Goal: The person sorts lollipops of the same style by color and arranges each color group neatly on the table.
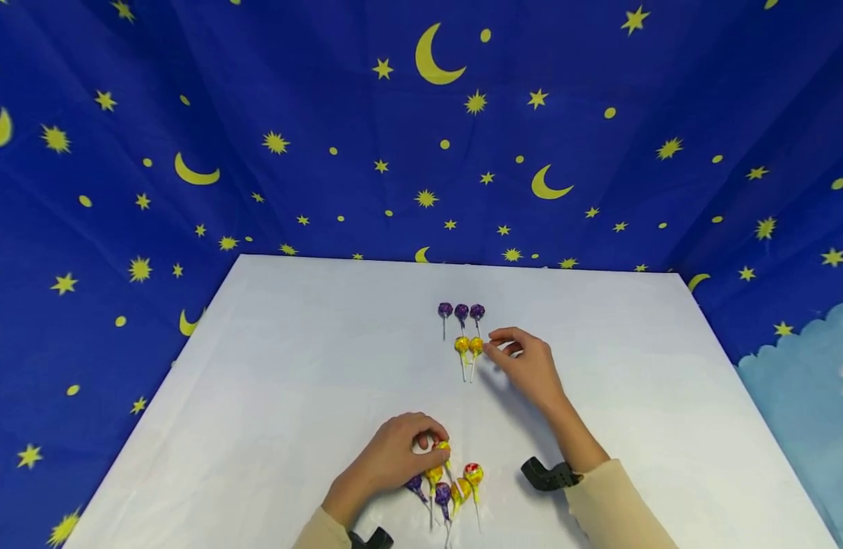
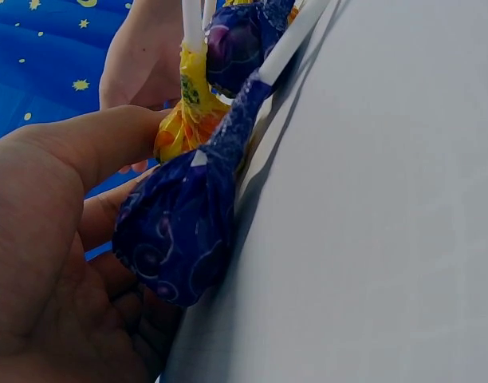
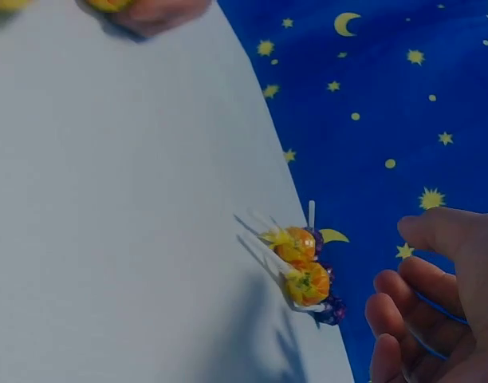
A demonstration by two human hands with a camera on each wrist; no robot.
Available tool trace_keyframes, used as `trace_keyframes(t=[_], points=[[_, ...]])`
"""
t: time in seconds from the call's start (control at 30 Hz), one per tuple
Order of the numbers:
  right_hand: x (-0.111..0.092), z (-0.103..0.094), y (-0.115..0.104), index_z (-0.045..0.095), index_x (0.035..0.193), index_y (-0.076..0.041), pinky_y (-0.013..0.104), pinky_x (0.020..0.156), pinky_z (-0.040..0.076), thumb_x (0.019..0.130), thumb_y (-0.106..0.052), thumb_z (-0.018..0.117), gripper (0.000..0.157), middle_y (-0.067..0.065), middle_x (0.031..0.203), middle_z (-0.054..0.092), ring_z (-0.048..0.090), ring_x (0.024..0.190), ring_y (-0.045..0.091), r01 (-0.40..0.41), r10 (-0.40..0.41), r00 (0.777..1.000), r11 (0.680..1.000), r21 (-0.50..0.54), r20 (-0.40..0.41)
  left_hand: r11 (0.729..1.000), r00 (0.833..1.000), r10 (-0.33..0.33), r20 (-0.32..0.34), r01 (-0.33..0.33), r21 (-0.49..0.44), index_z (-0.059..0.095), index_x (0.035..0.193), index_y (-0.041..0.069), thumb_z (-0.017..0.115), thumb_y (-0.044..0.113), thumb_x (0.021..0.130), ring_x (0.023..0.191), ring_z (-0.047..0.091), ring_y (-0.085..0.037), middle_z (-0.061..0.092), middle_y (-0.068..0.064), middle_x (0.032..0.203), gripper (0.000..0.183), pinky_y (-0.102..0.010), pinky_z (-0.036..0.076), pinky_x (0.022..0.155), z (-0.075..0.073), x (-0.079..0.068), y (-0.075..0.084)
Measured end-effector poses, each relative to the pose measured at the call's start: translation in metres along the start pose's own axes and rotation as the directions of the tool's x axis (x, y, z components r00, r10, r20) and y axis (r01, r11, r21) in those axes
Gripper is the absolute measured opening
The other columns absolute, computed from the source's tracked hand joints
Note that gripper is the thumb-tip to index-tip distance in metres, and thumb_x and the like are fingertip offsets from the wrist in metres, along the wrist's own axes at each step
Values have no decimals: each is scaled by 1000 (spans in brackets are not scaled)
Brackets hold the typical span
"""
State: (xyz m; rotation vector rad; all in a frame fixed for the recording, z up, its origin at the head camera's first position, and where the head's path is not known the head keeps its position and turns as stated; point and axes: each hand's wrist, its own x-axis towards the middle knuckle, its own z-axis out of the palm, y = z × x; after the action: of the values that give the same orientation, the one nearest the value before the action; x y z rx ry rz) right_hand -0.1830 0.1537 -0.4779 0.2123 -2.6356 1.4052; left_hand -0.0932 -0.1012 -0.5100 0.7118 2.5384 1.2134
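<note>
My left hand (image 1: 397, 450) pinches a yellow-wrapped lollipop (image 1: 443, 448) between thumb and fingers, over a small pile at the near side of the table. A purple lollipop (image 2: 176, 227) lies close beside those fingers in the left wrist view. Also in the pile are another purple lollipop (image 1: 443, 494) and a yellow one with red on top (image 1: 473, 473). Farther back, my right hand (image 1: 530, 370) holds nothing, its thumb and fingers apart, just right of two yellow lollipops (image 1: 476, 346) lying side by side. Behind these, three purple lollipops (image 1: 461, 312) form a row, sticks toward me.
All the lollipops lie on a white table (image 1: 291, 366). A dark blue cloth (image 1: 339, 107) with yellow moons and stars hangs behind the table and along its sides. At the right edge is a light blue patch (image 1: 806, 389). Black straps (image 1: 552, 474) sit at the wrists.
</note>
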Motion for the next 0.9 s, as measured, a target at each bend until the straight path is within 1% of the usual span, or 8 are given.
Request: trace_keyframes(t=[0.17,0.27,0.33,0.4,0.53,0.7,0.9], points=[[-21,0,4,70,108,-10,29,55,46,86,-35,73,33,-6,92,67,60,76,14,-22,22,999,1000,2,26,1000,1000,14,4,-14,-12,68,100,29,67,45,88,75,52,-6,58,18,86,20,-29,41,73,4,-1,-1],[-33,-2,7,70,107,-11,28,56,47,85,-34,74,32,-8,90,67,60,75,12,-38,38,999,999,-7,20,999,1000,29,3,-29,-22,69,100,29,66,44,89,75,52,-5,59,18,86,19,-28,42,73,6,-1,0],[-39,-3,8,70,106,-12,28,56,47,85,-34,73,31,-8,90,66,59,74,12,-42,42,999,999,-11,18,999,999,34,4,-34,-25,69,101,29,66,44,89,77,52,-4,60,20,90,19,-29,43,75,7,0,0],[-46,-3,9,71,106,-13,28,57,47,86,-35,73,30,-8,89,66,59,73,12,-46,46,999,999,-3,28,999,999,33,6,-33,-24,69,101,29,66,44,89,78,53,-4,60,20,90,19,-29,43,76,7,-1,0],[-54,-1,8,71,106,-14,28,57,47,86,-36,72,30,-8,89,66,60,72,12,-48,46,997,999,23,54,1000,1000,23,2,-22,-11,69,100,29,66,44,89,78,53,-5,60,18,90,19,-30,43,76,4,-1,1],[-60,4,2,71,105,-15,28,56,47,86,-38,72,30,-7,85,65,59,70,14,-51,47,995,998,45,91,1000,1000,-4,-12,4,-1,69,99,29,67,44,88,76,52,-6,59,17,88,19,-30,42,74,0,-1,1],[-72,5,3,71,103,-18,27,59,45,84,-35,75,25,-9,78,62,56,66,12,-23,23,988,1000,1,155,1000,1000,8,-17,-8,-2,68,99,28,67,43,88,72,51,-6,57,16,83,18,-27,40,70,-1,0,0]])
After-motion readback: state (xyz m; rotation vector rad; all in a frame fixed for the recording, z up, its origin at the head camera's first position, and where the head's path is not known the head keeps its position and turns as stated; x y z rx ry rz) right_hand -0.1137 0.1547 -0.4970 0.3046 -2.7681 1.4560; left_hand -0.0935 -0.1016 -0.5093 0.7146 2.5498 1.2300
